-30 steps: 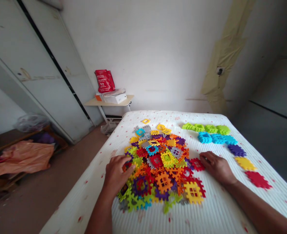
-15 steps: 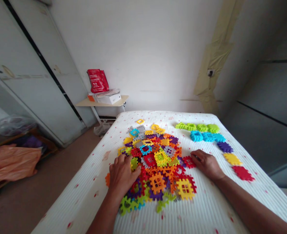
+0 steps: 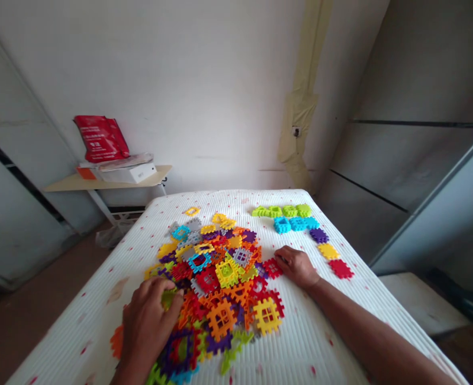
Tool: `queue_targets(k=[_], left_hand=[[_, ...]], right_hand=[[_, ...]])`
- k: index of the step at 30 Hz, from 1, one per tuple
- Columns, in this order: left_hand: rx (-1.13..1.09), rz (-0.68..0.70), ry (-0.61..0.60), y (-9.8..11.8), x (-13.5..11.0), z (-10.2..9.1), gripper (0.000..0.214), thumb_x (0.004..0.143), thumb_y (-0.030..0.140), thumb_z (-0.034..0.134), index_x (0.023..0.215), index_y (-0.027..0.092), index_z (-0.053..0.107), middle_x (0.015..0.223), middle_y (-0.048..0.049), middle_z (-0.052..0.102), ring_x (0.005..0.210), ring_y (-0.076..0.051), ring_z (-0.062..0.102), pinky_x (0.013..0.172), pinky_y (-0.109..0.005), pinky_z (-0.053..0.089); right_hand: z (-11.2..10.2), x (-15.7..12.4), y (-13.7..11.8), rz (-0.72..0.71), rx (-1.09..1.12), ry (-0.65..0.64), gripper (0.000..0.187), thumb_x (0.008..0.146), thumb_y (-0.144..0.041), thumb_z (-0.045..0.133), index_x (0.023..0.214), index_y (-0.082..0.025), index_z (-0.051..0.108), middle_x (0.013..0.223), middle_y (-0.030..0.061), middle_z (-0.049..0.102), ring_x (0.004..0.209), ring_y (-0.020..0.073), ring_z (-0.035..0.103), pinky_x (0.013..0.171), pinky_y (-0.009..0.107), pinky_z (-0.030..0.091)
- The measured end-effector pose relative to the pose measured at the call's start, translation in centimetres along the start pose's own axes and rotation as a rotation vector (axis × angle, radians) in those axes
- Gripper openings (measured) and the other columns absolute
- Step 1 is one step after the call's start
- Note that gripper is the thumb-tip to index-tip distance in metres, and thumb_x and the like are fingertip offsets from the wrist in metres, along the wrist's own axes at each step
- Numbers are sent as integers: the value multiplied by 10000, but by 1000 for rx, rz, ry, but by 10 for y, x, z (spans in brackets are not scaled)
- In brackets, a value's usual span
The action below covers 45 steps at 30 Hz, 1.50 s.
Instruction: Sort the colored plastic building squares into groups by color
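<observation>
A heap of colourful plastic interlocking tiles (image 3: 227, 272) with notched edges lies on the white bedding. At its left side, my left hand (image 3: 150, 307) rests with thumb and fingers apart, around a yellow-green tile (image 3: 167, 299) that it does not visibly grip. Beyond the heap's right edge is my right hand (image 3: 299, 267), its fingers curled together beside a red window tile (image 3: 272, 268). What is under those fingertips is hidden. An orange window tile (image 3: 221, 319) and a yellow window tile (image 3: 267, 315) lie at the near side.
Sorted at the back right are green tiles (image 3: 281, 210), blue tiles (image 3: 296, 224), a purple tile (image 3: 319, 235), a yellow tile (image 3: 328, 251) and a red tile (image 3: 341, 269). Left of the bed stands a small table (image 3: 71, 184) with a red bag (image 3: 101, 140). Grey cabinets (image 3: 401, 155) are at right.
The view has turned right and come nearer, so everything sits further left in it. Both hands keep nearly the same places beside the heap.
</observation>
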<state>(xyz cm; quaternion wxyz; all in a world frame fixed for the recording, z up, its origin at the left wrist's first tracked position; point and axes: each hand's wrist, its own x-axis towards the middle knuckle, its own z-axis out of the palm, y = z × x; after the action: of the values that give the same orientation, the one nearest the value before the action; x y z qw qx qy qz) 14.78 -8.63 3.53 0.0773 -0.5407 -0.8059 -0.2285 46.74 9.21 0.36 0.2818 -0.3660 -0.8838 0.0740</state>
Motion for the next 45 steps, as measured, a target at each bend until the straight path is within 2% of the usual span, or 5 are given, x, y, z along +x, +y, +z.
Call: queue_targets(k=[16,21,35,40,45], left_hand=[[-97,138,193,-12,2,7,256,785,404,480,903,218,609,944,-53,617,824,-209,610,752,-326,447],[-338,73,301,7,0,-13,271,813,375,473,1018,234,583,1086,-64,553,1027,-229,540,943,-356,398],[-1432,-247,88,51,8,-11,482,690,265,670,1151,250,531,1189,-39,559,1076,-188,539,891,-279,444],[-1608,-198,49,85,3,-10,520,649,230,681,1148,242,536,1141,-65,564,1028,-191,553,836,-287,472],[-1643,-165,-31,110,-4,-4,612,620,234,695,1197,257,492,1133,-76,538,999,-199,562,840,-324,484]], right_hand=[[-3,2,-4,15,-6,-21,197,869,-220,437,796,-191,618,786,45,645,711,130,598,653,222,424],[-5,2,-5,9,-6,-21,198,873,-229,435,804,-186,616,791,47,644,712,132,599,653,226,423],[-3,2,0,34,93,20,249,883,-304,414,806,-186,619,785,57,642,695,149,588,652,266,443],[-21,6,-32,206,445,77,274,828,-425,512,860,-175,619,663,14,610,543,122,534,523,245,433],[-36,5,-86,20,630,0,444,700,-443,687,1061,-205,585,1007,65,625,864,184,587,742,300,482]])
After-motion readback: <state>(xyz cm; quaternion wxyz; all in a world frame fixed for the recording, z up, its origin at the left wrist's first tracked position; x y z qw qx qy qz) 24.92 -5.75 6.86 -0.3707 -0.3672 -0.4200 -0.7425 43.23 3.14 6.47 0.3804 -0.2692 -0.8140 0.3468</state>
